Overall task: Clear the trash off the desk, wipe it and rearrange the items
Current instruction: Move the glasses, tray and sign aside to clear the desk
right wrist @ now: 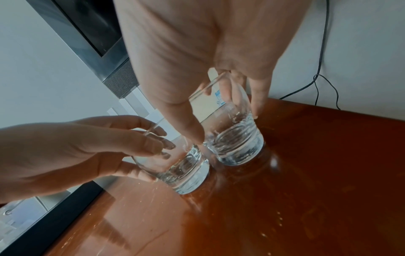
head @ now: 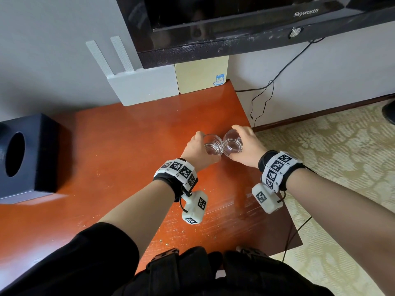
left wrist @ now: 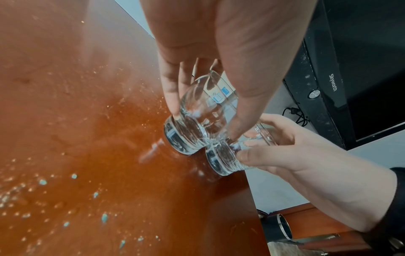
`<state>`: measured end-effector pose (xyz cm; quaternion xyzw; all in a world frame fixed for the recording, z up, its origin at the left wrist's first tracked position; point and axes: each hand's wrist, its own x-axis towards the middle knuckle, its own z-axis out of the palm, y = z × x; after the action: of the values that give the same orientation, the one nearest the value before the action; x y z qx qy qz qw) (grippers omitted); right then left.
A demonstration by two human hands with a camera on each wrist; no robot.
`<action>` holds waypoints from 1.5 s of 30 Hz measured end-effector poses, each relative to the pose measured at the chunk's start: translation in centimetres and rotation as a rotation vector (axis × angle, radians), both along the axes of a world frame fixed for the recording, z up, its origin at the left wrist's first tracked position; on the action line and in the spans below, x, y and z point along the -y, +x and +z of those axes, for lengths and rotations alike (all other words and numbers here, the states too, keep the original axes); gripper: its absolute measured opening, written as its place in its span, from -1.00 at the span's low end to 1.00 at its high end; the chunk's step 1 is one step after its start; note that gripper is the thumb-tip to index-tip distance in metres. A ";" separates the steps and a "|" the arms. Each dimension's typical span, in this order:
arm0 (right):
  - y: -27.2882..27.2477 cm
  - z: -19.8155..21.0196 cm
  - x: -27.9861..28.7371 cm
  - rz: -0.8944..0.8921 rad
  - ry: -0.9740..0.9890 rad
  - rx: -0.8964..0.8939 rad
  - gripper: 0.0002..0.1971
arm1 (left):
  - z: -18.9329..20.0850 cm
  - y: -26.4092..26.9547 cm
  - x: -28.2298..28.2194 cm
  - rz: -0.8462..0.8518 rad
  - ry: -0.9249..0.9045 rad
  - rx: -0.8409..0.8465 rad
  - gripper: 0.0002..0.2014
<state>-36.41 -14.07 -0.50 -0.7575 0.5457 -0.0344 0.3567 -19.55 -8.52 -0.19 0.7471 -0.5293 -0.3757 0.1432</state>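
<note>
Clear glass tumblers [head: 222, 145]; glossy, seemingly wooden desk [head: 128, 135].

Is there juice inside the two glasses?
No, the left glass and the right glass look clear and empty, standing on the desk.

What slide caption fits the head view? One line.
Left hand and right hand set two glasses side by side on the desk.

Left hand [head: 195, 149] grips left glass [head: 213, 144], right hand [head: 248, 146] right glass [head: 233, 145] (glasses touching), above desk [head: 128, 146].
</note>
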 end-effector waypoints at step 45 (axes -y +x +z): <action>20.4 5.8 -11.0 0.740 0.019 -0.171 -0.61 | 3.8 17.3 -19.9 0.364 0.113 0.185 -0.65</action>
<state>-16.01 -3.03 5.25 -0.9002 0.2632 0.1651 0.3052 -2.23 11.35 3.56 0.8687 -0.3744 -0.3024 0.1174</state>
